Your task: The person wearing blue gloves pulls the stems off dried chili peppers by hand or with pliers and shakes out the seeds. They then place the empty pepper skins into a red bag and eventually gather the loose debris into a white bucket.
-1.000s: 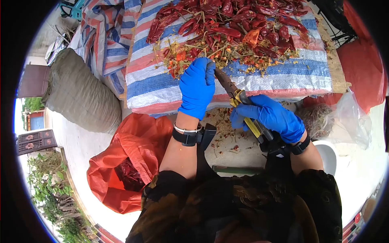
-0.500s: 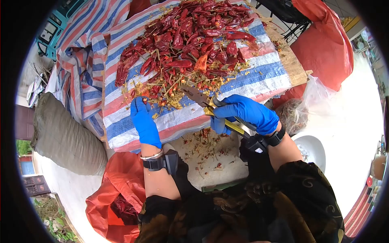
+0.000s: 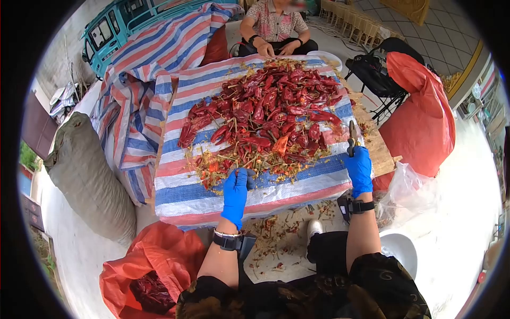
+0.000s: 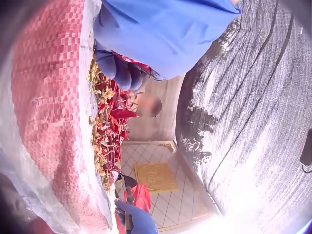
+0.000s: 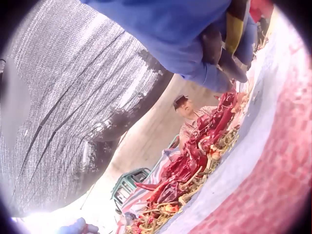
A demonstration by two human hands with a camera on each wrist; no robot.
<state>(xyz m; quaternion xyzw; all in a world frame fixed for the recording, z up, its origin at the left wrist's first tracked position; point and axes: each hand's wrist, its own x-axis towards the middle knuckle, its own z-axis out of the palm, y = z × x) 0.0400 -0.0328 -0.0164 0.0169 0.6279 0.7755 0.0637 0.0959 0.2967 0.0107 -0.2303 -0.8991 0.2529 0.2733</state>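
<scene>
My blue-gloved left hand (image 3: 235, 198) is at the near edge of a heap of dried red chilies (image 3: 265, 111). In the left wrist view its curled fingers (image 4: 122, 75) hold a dried red chili (image 4: 132, 61), mostly hidden by the glove. At the right side of the table, my right hand (image 3: 360, 170) grips a pair of pliers (image 3: 352, 134), jaws pointing away from me. Their yellow and black handles (image 5: 235, 31) show among the fingers in the right wrist view. Stems and yellow seeds (image 3: 210, 170) litter the heap's near edge.
A striped sheet (image 3: 180, 199) covers the table. An open red sack (image 3: 154, 250) of chilies stands front left, a full grey-green sack (image 3: 90, 175) behind it. Right are another red sack (image 3: 414, 122) and a white basin (image 3: 401, 250). A person (image 3: 276, 24) sits beyond the table.
My right hand has carried the pliers away from the left hand to the table's right side. My head view has lifted, bringing the seated person into sight.
</scene>
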